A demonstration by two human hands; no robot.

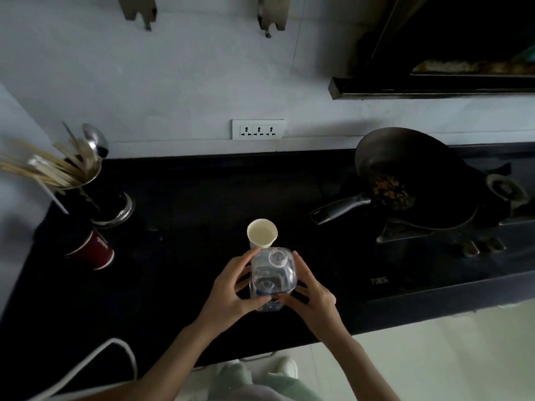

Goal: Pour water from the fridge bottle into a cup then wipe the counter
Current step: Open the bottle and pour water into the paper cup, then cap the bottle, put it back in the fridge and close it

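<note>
A clear plastic water bottle point(272, 277) stands upright on the black counter point(179, 256), seen from above with its neck open and no cap on it. My left hand point(228, 290) wraps its left side and my right hand point(311, 293) holds its right side. Just behind the bottle a white paper cup point(262, 233) stands upright with water inside. No cloth is in view.
A red paper cup point(92, 250) and a metal utensil holder point(95, 195) with chopsticks and a spoon stand at the left. A black wok point(414, 180) with food sits on the stove at the right. A white cable point(86, 363) runs along the front edge.
</note>
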